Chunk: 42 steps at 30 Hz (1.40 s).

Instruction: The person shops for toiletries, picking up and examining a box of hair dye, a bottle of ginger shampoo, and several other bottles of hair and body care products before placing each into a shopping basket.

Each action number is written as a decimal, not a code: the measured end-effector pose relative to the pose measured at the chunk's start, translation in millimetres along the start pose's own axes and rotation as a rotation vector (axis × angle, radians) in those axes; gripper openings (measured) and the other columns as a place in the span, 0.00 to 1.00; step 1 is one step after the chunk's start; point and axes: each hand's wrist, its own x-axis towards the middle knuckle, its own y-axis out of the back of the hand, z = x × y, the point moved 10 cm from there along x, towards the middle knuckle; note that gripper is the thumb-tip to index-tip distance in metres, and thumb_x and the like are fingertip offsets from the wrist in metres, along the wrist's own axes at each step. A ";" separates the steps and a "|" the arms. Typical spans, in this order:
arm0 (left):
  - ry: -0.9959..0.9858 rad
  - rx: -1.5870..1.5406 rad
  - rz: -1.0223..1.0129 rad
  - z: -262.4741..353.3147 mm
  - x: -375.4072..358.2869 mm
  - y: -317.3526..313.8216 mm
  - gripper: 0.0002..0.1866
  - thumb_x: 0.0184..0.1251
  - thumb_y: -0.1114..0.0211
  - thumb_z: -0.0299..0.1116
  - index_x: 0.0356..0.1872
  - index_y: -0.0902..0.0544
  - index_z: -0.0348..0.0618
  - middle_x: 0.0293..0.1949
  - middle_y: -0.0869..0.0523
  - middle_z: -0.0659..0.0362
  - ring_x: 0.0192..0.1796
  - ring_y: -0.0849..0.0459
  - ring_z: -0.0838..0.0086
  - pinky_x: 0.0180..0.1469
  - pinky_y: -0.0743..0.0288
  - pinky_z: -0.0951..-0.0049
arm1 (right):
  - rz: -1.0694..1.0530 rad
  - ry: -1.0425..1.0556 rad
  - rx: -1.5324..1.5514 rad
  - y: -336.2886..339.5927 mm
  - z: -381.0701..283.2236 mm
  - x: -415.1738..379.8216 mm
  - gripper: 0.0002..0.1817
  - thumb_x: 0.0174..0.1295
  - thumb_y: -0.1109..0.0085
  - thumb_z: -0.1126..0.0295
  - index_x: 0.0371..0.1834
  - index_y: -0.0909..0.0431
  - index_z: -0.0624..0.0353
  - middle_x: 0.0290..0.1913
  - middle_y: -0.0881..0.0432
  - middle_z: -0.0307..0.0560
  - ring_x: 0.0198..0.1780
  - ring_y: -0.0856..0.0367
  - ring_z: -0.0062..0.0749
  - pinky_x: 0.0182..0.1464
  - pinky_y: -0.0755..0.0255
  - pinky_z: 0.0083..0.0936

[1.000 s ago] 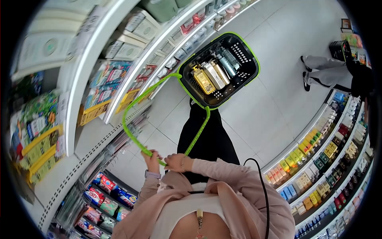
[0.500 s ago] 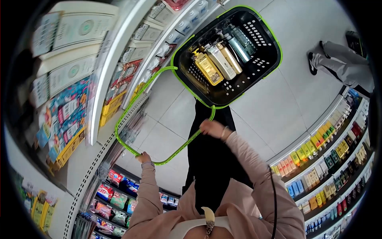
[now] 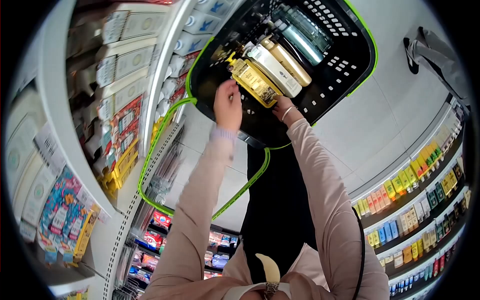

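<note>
A black shopping basket (image 3: 220, 115) with a green rim holds several bottles. Nearest me in it lies a yellow pump bottle (image 3: 255, 82). Beside that are a white bottle (image 3: 277, 72), a gold bottle (image 3: 290, 62) and clear bluish bottles (image 3: 305, 40). My left hand (image 3: 228, 105) is over the basket's near left side, loosely bent and holding nothing, close to the yellow bottle's side. The fingers of my right hand (image 3: 284, 107) are closed at the yellow bottle's base; their undersides are hidden. The basket's green handle (image 3: 240, 192) hangs down toward me, held by neither hand.
Shelves with white boxes (image 3: 132, 55) and packs stand close on the left. Lower shelves with colourful packages (image 3: 155, 237) are behind my left arm. Curved shelves of small bottles and tubes (image 3: 400, 185) run along the right. Another person's leg (image 3: 440, 60) is at the upper right.
Both hands have let go of the green handle and reached forward into the basket. My right hand has come to the yellow bottle's base. The basket appears larger and nearer.
</note>
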 end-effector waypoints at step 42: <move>-0.261 -0.561 0.241 314.3 -256.2 263.2 0.26 0.44 0.36 0.17 0.47 0.37 0.36 0.40 0.24 0.57 0.41 0.23 0.75 0.44 0.28 0.77 | -0.713 0.774 -0.253 -93.1 -18.3 -558.2 0.25 0.56 0.55 0.66 0.58 0.45 0.54 0.52 0.34 0.38 0.53 0.36 0.24 0.53 0.40 0.27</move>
